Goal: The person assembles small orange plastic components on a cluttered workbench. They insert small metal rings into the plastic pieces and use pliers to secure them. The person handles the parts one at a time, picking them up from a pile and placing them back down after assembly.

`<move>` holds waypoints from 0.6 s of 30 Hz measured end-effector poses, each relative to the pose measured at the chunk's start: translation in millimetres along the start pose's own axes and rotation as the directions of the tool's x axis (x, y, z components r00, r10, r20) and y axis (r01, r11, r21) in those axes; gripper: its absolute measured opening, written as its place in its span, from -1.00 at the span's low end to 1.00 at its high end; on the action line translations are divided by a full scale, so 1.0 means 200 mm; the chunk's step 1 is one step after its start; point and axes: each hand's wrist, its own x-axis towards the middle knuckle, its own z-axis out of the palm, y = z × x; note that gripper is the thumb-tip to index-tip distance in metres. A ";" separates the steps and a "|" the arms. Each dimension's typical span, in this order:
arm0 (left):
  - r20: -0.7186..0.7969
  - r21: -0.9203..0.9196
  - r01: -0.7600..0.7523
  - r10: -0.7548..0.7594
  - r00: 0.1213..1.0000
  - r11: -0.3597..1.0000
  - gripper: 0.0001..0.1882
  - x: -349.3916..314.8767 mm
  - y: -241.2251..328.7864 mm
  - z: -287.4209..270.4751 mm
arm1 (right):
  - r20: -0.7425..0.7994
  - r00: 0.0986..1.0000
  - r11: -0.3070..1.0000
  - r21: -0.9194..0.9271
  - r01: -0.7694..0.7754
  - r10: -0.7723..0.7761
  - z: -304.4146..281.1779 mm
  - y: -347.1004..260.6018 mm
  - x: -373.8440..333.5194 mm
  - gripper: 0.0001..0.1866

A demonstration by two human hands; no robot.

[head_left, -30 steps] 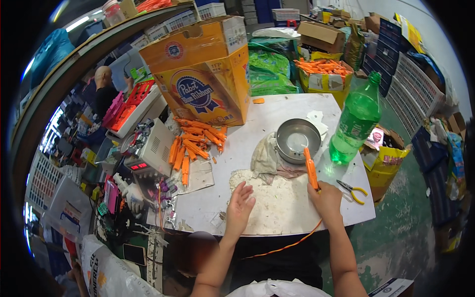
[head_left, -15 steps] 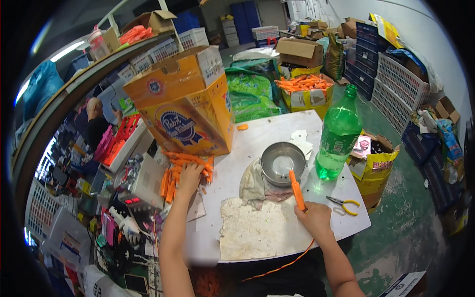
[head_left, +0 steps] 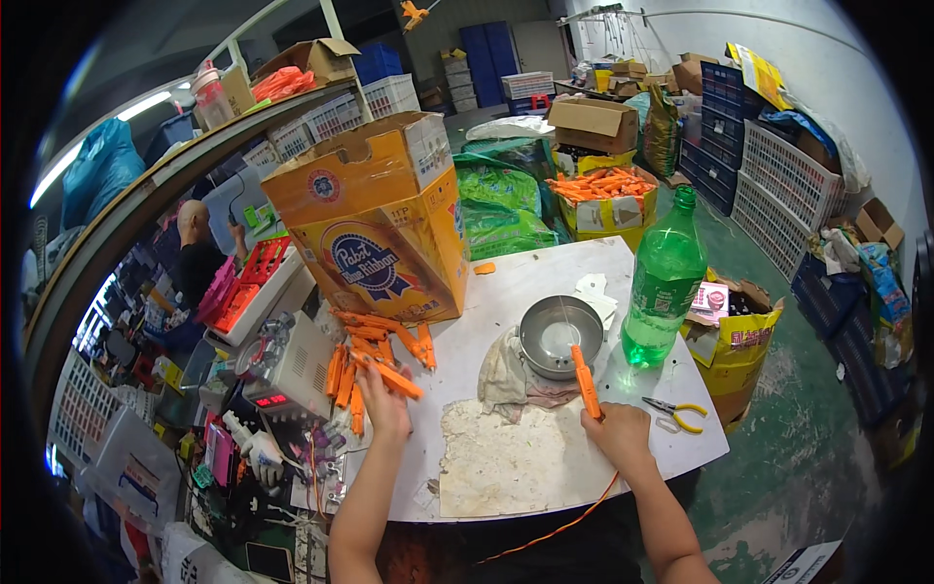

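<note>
My left hand (head_left: 389, 401) is closed on a long orange plastic piece (head_left: 397, 380), just in front of a pile of similar orange pieces (head_left: 362, 336) at the left of the white table. My right hand (head_left: 621, 432) grips a slim orange tool (head_left: 586, 382) that points up and away, its tip at the near rim of a round metal bowl (head_left: 560, 336). A twisted red-and-yellow wire (head_left: 553, 531) runs from below that hand. The bowl stands on a crumpled cloth (head_left: 506, 375); any contents are too small to make out.
A green bottle (head_left: 665, 282) and yellow-handled pliers (head_left: 678, 413) are at the table's right. A worn pale sheet (head_left: 516, 467) lies in front. Behind the pile stands an orange carton (head_left: 379, 234); a boxy device (head_left: 292, 375) is left. A person (head_left: 197, 253) sits farther off.
My left hand has drawn back from the pile toward me and now holds an orange piece. The right hand keeps its grip with little movement. The view has shifted slightly.
</note>
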 end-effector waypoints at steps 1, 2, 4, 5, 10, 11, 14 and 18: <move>-0.029 -0.155 0.206 -0.213 0.977 0.966 -0.70 -0.08 0.01 -0.01 | 0.002 1.000 1.000 0.000 -0.002 0.002 0.00 0.00 0.00 -0.63; -0.007 -0.308 0.419 -0.443 0.897 0.854 -0.68 -0.13 -0.01 -0.08 | 0.004 1.000 1.000 -0.001 -0.003 0.003 0.00 -0.01 0.01 -0.63; 0.134 -0.357 0.603 -0.600 0.789 0.713 -0.66 -0.30 -0.02 -0.13 | -0.002 1.000 1.000 0.003 0.003 -0.003 0.00 -0.01 0.01 -0.63; 0.216 -0.271 0.602 -0.562 0.798 0.751 -0.66 -0.44 0.01 -0.10 | -0.005 1.000 1.000 0.004 0.006 -0.006 -0.01 -0.01 0.01 -0.62; 0.336 -0.044 0.710 -0.659 0.673 0.703 -0.48 -0.90 0.12 -0.06 | -0.090 0.994 0.992 0.115 -0.043 0.054 0.01 -0.04 0.00 -0.64; 0.352 -0.011 0.724 -0.675 0.649 0.690 -0.42 -0.98 0.13 -0.04 | -0.137 0.989 0.987 0.158 -0.038 0.060 0.02 -0.05 -0.01 -0.64; 0.531 -0.030 0.817 -0.684 0.501 0.576 -0.29 -1.18 0.20 0.00 | 0.094 0.996 0.897 0.439 -0.052 0.012 -0.03 -0.19 -0.07 -0.68; 0.674 -0.078 0.777 -0.542 0.503 0.624 -0.24 -1.34 0.34 0.12 | 0.213 0.872 0.663 0.732 0.157 -0.441 0.02 -0.53 -0.31 -0.78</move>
